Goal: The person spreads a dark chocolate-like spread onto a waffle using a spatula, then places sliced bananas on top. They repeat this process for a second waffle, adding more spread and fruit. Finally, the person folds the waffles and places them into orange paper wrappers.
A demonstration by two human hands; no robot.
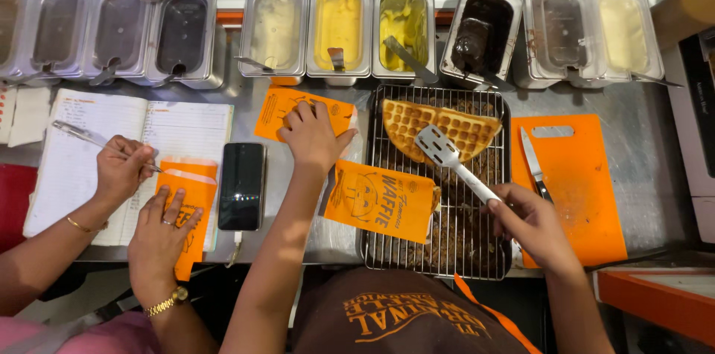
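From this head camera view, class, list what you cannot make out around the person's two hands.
- Head view: the wire rack is partly covered by the orange paper sleeve and the waffle.
- The right hand wraps the spatula handle, hiding its end.
- The left hand covers part of another orange sleeve.
- The knife handle goes behind the right hand.
- The left tubs' contents are too dim to tell.

Both hands reach forward: left point(313, 138) flat, palm down; right point(525, 224) closed in a grip.
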